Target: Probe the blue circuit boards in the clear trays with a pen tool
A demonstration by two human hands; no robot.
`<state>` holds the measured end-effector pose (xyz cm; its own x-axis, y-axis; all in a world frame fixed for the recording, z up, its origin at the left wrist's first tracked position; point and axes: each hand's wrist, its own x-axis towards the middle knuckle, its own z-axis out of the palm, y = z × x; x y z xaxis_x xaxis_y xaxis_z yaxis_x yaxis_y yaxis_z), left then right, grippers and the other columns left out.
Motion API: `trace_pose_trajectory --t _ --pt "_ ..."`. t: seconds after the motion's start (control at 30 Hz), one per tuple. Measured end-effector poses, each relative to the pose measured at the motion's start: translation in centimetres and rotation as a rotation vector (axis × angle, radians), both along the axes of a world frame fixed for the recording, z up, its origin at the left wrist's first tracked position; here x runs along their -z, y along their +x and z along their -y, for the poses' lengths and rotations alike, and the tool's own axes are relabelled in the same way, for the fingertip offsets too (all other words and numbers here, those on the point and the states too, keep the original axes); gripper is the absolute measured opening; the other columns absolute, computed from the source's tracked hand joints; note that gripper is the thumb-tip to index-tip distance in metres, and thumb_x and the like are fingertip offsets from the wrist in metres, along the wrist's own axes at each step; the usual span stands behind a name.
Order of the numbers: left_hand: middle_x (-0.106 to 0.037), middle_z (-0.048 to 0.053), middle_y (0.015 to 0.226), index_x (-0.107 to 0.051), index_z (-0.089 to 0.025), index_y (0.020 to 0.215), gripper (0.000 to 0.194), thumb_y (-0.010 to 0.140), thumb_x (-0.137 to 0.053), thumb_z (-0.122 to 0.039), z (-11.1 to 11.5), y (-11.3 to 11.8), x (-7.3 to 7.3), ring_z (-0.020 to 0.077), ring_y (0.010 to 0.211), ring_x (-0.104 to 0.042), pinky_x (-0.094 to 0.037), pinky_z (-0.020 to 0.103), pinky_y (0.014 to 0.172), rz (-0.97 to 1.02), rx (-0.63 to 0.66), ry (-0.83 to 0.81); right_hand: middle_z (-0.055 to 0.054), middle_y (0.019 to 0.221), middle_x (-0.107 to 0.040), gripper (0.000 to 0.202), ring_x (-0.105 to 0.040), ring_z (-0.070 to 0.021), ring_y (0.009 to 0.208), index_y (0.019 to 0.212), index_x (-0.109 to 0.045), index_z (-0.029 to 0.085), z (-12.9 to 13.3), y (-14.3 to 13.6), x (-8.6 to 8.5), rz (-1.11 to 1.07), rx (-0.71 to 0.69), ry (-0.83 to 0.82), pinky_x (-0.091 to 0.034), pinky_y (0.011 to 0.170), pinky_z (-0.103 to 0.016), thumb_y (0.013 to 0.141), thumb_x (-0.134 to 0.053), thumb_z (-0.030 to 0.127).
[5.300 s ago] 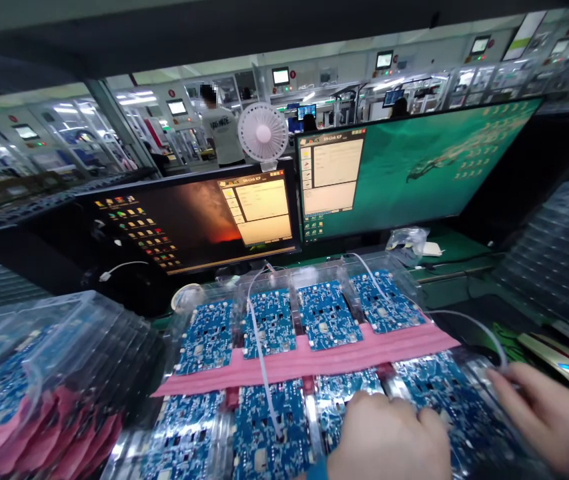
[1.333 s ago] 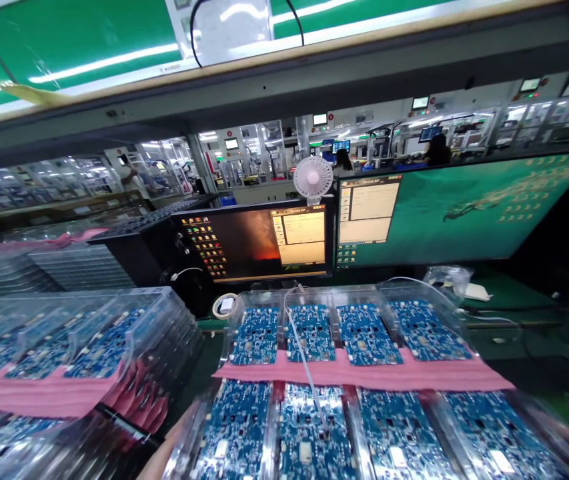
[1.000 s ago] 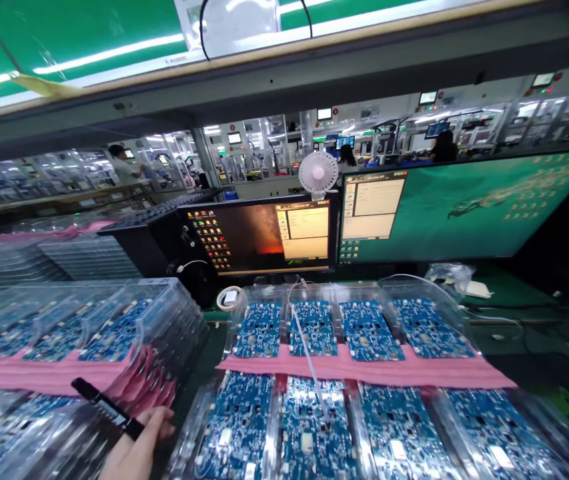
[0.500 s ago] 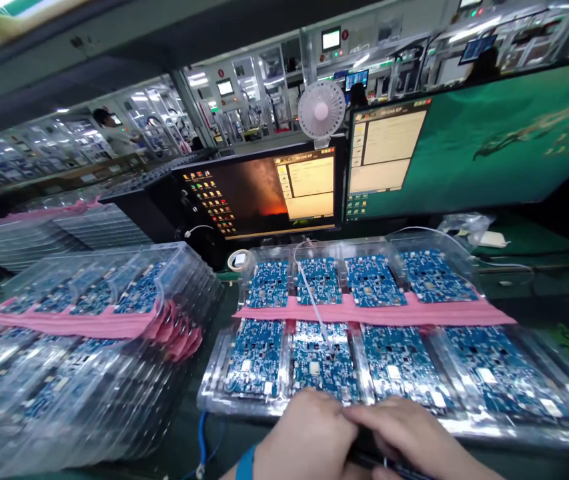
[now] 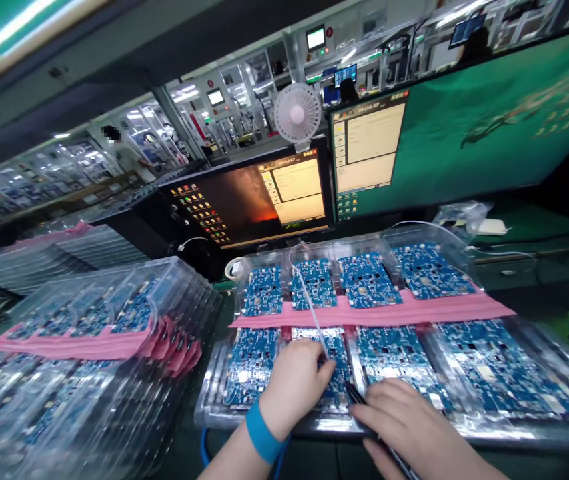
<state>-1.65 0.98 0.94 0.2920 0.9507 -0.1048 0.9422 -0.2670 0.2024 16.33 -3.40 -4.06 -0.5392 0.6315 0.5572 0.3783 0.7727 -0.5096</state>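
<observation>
My left hand (image 5: 300, 375), with a blue band (image 5: 263, 433) at the wrist, is over the second circuit board of the front row, fingers closed at the lower end of a thin white cable (image 5: 309, 293). My right hand (image 5: 398, 412) is wrapped round a dark pen-like tool (image 5: 355, 393), whose tip points up and left beside that board. Both hands are above a clear tray (image 5: 214, 393) of blue circuit boards in two rows. A pink strip (image 5: 374, 312) lies between the rows.
A tall stack of clear trays (image 5: 179, 280) with boards and pink strips stands on the left. Behind are two monitors (image 5: 244, 200), a small white fan (image 5: 297, 113) and a plastic bag (image 5: 464, 219). A person (image 5: 131, 157) is far off at the back left.
My hands have moved apart. The left hand has gone up to the cable's end and closed there; the tool in my right hand now shows clearly over the tray. The view has tilted slightly.
</observation>
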Motion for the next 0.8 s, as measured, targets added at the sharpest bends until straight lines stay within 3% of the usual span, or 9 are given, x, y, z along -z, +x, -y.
trace_pose_trajectory --t 0.17,0.53,0.67,0.8 --pt "-0.057 0.001 0.069 -0.05 -0.019 0.066 0.017 0.078 -0.047 -0.031 -0.3 0.5 0.7 0.0162 0.065 -0.053 -0.036 0.025 0.057 -0.038 -0.045 -0.01 -0.005 0.075 -0.05 0.03 -0.046 -0.0184 0.073 0.099 -0.054 0.017 -0.5 0.0 0.2 0.001 -0.007 -0.016 -0.037 0.07 -0.032 0.073 -0.039 0.012" --pt "-0.06 0.004 0.072 -0.05 -0.018 0.078 0.016 0.083 -0.036 -0.024 0.2 1.1 1.4 0.0191 0.067 -0.058 -0.038 0.027 0.057 -0.144 -0.115 -0.04 -0.007 0.077 -0.053 0.032 -0.048 -0.019 0.074 0.102 -0.054 0.015 -0.6 -0.1 0.3 -0.074 0.023 0.044 -0.041 0.067 -0.031 0.074 -0.039 0.011" --pt "-0.06 0.006 0.072 -0.048 -0.017 0.082 0.016 0.084 -0.035 -0.027 -0.1 0.8 1.2 0.0201 0.068 -0.058 -0.038 0.027 0.057 -0.103 -0.16 -0.111 -0.008 0.078 -0.054 0.032 -0.05 -0.0187 0.075 0.102 -0.055 0.016 -0.5 -0.1 0.5 -0.094 0.056 0.1 -0.044 0.066 -0.029 0.075 -0.039 0.012" --pt "-0.061 0.007 0.076 -0.046 -0.016 0.084 0.019 0.086 -0.031 -0.028 -0.2 0.3 1.2 0.0182 0.069 -0.058 -0.038 0.025 0.057 0.078 -0.249 -0.138 -0.008 0.081 -0.056 0.031 -0.051 -0.0187 0.077 0.102 -0.056 0.016 -0.5 -0.2 0.8 -0.092 0.086 0.133 -0.045 0.066 -0.028 0.076 -0.039 0.012"
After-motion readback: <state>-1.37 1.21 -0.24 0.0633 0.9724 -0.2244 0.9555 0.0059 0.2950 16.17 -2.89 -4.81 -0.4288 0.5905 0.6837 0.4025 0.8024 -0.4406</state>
